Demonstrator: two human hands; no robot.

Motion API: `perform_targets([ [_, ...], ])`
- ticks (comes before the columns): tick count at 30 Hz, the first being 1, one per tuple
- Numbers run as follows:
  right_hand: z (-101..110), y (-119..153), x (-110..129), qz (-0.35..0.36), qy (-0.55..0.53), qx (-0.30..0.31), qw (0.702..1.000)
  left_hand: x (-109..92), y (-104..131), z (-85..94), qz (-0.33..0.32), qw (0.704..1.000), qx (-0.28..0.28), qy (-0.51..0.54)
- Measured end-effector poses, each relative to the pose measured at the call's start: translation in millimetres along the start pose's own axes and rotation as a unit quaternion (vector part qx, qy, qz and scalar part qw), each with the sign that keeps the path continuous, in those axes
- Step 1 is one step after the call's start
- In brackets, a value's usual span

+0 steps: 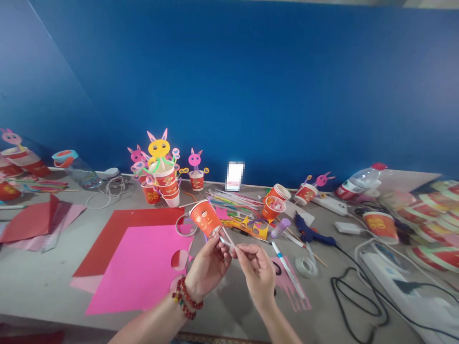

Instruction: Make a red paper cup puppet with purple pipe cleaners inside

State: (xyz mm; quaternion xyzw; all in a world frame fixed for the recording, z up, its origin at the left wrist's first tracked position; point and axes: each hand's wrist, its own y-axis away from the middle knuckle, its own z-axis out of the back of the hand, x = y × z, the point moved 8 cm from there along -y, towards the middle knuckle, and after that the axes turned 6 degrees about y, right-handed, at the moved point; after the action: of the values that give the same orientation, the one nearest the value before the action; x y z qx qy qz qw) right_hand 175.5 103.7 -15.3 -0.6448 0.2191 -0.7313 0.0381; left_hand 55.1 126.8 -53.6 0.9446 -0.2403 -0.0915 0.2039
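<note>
In front of me a red paper cup (205, 218) is tilted, its rim toward the upper left. My left hand (211, 263) holds it near the base with pinched fingers. A thin pale stem (228, 237), perhaps a pipe cleaner, runs from the cup's base to my right hand (256, 267), whose thumb and fingers close on it. A pale curved loop (181, 225) shows at the cup's left side. Just beyond the cup lies a pile of coloured pipe cleaners (238, 200) and yellow paper scraps (263, 231).
Pink paper (134, 272) overlaps red paper (103, 239) on the left. Cup figures with rabbit-eared heads (159, 148) stand along the blue wall. On the right are a blue glue gun (311, 234), a tape roll (306, 266), a marker (287, 270), a black cord (344, 306) and a plastic bottle (360, 181).
</note>
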Motion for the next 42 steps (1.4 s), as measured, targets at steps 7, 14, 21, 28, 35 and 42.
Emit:
perform_targets([
  [7,-0.4,7.8,12.0,0.087,0.115,-0.02,0.989,-3.7,1.3,-0.6,-0.059,0.997,0.022,-0.042],
  [14,-4.9,8.0,16.2,0.101,0.129,-0.013,0.986,-7.5,-0.3,3.1,-0.089,0.993,0.022,-0.073],
  [21,-9.3,6.7,23.3,0.115,0.145,0.005,0.983,-7.3,-3.7,5.0,-0.1,0.992,0.024,-0.072],
  [28,-10.0,6.3,23.3,0.1,0.154,0.036,0.982,-6.5,-4.1,4.0,-0.09,0.992,0.032,-0.084],
  [35,-8.2,8.1,25.7,0.09,0.172,0.027,0.981,-8.1,-2.8,6.2,-0.097,0.989,0.014,-0.108],
  [42,-4.1,8.1,21.1,0.072,0.208,0.015,0.975,-9.3,-3.7,7.0,-0.107,0.988,0.016,-0.114],
])
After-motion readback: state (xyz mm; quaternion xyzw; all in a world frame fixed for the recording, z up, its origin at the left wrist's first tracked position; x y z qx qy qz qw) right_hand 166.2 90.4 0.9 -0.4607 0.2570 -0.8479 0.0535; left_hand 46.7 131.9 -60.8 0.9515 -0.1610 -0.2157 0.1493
